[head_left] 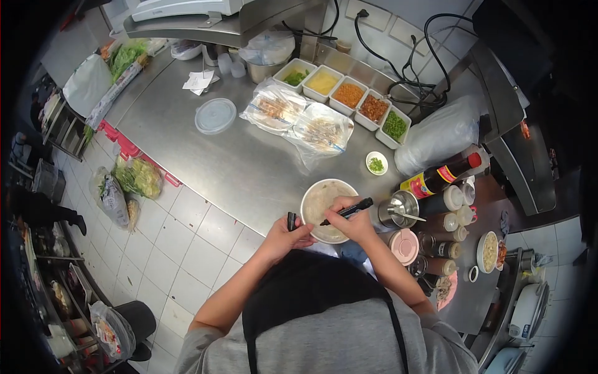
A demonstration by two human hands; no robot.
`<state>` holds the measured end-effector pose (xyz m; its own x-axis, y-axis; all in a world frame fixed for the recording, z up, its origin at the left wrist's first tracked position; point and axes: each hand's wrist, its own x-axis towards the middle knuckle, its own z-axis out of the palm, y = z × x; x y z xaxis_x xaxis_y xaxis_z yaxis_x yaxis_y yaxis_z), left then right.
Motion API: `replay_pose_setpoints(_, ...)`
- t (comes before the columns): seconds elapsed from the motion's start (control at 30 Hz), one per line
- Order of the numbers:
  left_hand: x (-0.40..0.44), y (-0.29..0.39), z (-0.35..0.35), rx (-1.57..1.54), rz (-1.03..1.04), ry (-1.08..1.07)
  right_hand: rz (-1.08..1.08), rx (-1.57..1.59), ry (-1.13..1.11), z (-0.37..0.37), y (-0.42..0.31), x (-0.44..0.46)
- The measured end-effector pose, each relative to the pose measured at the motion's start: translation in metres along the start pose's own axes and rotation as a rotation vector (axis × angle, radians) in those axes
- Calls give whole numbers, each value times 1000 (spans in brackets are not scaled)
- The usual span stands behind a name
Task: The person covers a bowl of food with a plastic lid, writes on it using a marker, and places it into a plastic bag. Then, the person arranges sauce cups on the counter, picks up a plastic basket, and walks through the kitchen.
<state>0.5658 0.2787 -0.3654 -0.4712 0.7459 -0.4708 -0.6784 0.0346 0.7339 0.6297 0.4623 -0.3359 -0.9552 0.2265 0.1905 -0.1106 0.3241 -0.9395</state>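
My right grip [350,222] is closed around a slim black marker [359,207], tip down over the round white bowl [319,194] at the near edge of the smooth steel surface [177,128]. My left grip [288,238] pinches a black cap [291,220] beside the bowl's left. Just right sits a shiny steel pot [402,204] with a spoon [413,216]; farther off, crinkled plastic-wrapped trays [321,132] lie before rectangular white tubs [341,108] of chopped toppings.

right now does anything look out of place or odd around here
Bagged vegetables appear to sit on the floor left of the counter, odd for food. The black marker in the right hand points over the bowl, unusual unless lidded.
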Motion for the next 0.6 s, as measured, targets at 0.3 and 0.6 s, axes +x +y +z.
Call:
replay_pose_setpoints(0.3,0,4,1,31,-6,-2,-70,-118,92,8,-6,0)
replay_pose_setpoints(0.6,-1,4,0,39,-2,-17,-32,-29,175,7,-3,-3)
